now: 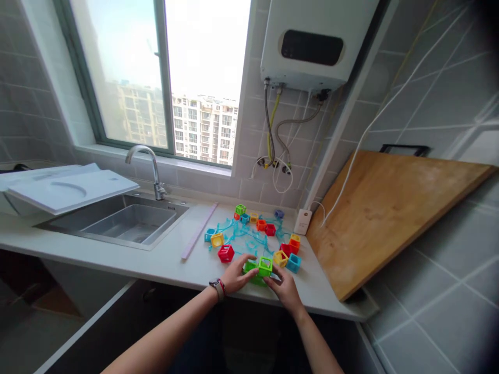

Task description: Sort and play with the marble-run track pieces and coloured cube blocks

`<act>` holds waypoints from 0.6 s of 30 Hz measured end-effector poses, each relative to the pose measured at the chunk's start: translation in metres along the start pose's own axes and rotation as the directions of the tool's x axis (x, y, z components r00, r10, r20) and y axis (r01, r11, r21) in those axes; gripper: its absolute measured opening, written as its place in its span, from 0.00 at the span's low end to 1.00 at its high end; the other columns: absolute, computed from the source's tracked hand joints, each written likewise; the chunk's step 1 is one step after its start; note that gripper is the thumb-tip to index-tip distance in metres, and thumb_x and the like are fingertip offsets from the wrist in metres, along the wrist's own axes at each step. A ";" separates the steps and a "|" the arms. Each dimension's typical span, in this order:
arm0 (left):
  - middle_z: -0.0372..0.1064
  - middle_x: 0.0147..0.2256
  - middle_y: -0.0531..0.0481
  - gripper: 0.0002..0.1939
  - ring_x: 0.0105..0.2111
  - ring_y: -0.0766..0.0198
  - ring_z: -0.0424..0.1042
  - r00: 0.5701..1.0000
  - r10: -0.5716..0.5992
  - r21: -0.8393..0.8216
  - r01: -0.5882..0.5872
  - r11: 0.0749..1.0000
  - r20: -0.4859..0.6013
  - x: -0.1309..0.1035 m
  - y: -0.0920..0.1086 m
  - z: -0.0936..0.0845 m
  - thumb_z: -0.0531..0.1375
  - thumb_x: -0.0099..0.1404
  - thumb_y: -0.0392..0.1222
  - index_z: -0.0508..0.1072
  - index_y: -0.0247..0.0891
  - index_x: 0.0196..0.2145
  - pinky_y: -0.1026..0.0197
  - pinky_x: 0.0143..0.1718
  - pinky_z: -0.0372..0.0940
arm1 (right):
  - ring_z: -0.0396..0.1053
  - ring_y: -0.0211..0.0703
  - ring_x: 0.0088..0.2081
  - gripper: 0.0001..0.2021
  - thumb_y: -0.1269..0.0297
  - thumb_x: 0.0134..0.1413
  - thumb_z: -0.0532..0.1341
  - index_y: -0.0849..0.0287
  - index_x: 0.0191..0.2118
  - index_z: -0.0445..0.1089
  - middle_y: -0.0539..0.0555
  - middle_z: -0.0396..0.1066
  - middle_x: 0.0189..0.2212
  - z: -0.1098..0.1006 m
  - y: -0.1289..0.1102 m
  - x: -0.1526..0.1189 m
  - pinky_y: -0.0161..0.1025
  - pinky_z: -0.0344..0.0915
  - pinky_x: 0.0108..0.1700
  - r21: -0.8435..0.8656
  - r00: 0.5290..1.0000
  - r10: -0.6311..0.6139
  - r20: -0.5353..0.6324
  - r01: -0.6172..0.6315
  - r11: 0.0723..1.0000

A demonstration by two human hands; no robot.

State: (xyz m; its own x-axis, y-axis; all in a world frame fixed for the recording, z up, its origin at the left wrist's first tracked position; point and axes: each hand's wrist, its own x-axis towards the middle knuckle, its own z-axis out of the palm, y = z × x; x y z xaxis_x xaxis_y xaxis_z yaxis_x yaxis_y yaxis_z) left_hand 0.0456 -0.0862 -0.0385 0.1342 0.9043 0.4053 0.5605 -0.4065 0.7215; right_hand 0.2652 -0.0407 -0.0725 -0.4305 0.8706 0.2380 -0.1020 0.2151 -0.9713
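Near the counter's front edge, my left hand (237,274) has its thumb and fingers closed around a green open-frame cube (250,267). Right beside it, my right hand (285,286) grips a brighter green open-frame cube (265,266) from its right side. The two cubes touch or nearly touch, and more green shows below them, partly hidden by my fingers. A red cube (226,253) lies left of my left hand. Close to my right hand are a yellow cube (280,258) and a blue cube (293,263). Light-blue curved plastic pieces (249,239) are spread behind my hands.
More coloured cubes lie farther back, among them a red one (270,229). A pale purple strip (199,232) separates them from the sink (128,223) and faucet (156,174). A wooden board (390,213) leans at right, beside a white box (303,222) with a cable.
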 end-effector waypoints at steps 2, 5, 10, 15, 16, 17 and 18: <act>0.74 0.50 0.42 0.18 0.48 0.56 0.74 1.000 0.000 0.046 0.000 0.999 -0.002 0.005 0.005 -0.012 0.54 0.73 0.51 0.72 0.39 0.53 0.56 0.47 0.69 | 0.71 0.61 0.59 0.32 0.53 0.51 0.73 0.57 0.60 0.72 0.61 0.73 0.59 -0.001 0.005 -0.001 0.55 0.72 0.58 -0.005 1.000 0.010 -0.015 -0.010 1.000; 0.74 0.50 0.44 0.16 0.48 0.58 0.74 1.000 -0.024 0.128 0.025 0.991 -0.007 0.030 0.006 -0.038 0.55 0.73 0.50 0.71 0.41 0.53 0.57 0.49 0.69 | 0.68 0.62 0.62 0.33 0.53 0.52 0.73 0.57 0.62 0.70 0.62 0.71 0.60 -0.001 0.009 -0.003 0.57 0.70 0.59 -0.033 0.998 0.018 -0.059 -0.020 0.999; 0.78 0.44 0.47 0.16 0.41 0.58 0.77 0.981 -0.183 0.288 0.196 0.937 -0.071 0.111 -0.025 -0.085 0.60 0.69 0.44 0.72 0.41 0.52 0.56 0.45 0.70 | 0.65 0.61 0.65 0.35 0.55 0.54 0.72 0.55 0.66 0.65 0.62 0.68 0.63 -0.002 0.011 -0.008 0.58 0.68 0.61 -0.016 0.998 0.019 -0.059 -0.020 1.000; 0.74 0.50 0.37 0.25 0.48 0.51 0.76 0.897 -0.384 0.393 0.441 0.806 -0.219 0.186 -0.079 -0.107 0.67 0.64 0.45 0.71 0.32 0.55 0.49 0.50 0.70 | 0.65 0.60 0.64 0.33 0.56 0.56 0.71 0.51 0.66 0.65 0.62 0.66 0.64 -0.005 0.014 -0.013 0.56 0.69 0.61 0.057 0.997 0.029 -0.074 -0.025 0.998; 0.73 0.51 0.38 0.25 0.49 0.51 0.75 0.880 -0.413 0.403 0.474 0.783 -0.234 0.196 -0.088 -0.106 0.66 0.65 0.46 0.70 0.33 0.56 0.47 0.51 0.69 | 0.65 0.60 0.64 0.33 0.56 0.56 0.71 0.50 0.66 0.65 0.62 0.66 0.64 -0.005 0.014 -0.013 0.56 0.69 0.61 0.065 0.997 0.032 -0.072 -0.027 0.997; 0.72 0.53 0.39 0.24 0.51 0.51 0.74 0.866 -0.439 0.410 0.501 0.762 -0.241 0.205 -0.097 -0.105 0.65 0.67 0.47 0.70 0.34 0.56 0.46 0.52 0.69 | 0.65 0.61 0.64 0.32 0.56 0.57 0.71 0.50 0.66 0.65 0.62 0.66 0.64 -0.005 0.015 -0.013 0.56 0.69 0.61 0.072 0.997 0.034 -0.070 -0.029 0.997; 0.71 0.54 0.40 0.22 0.51 0.52 0.73 0.853 -0.462 0.416 0.522 0.745 -0.244 0.212 -0.104 -0.103 0.64 0.69 0.48 0.70 0.35 0.56 0.45 0.52 0.70 | 0.65 0.61 0.64 0.32 0.56 0.57 0.71 0.50 0.66 0.65 0.62 0.67 0.64 -0.006 0.015 -0.014 0.56 0.69 0.61 0.077 0.997 0.037 -0.066 -0.032 0.996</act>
State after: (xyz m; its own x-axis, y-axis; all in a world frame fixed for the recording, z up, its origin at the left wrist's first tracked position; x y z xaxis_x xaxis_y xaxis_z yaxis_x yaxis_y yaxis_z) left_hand -0.0686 0.1348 0.0302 -0.3437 0.9272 0.1491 0.8271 0.2237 0.5157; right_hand 0.2746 -0.0467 -0.0907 -0.3737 0.9053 0.2019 -0.1575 0.1526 -0.9757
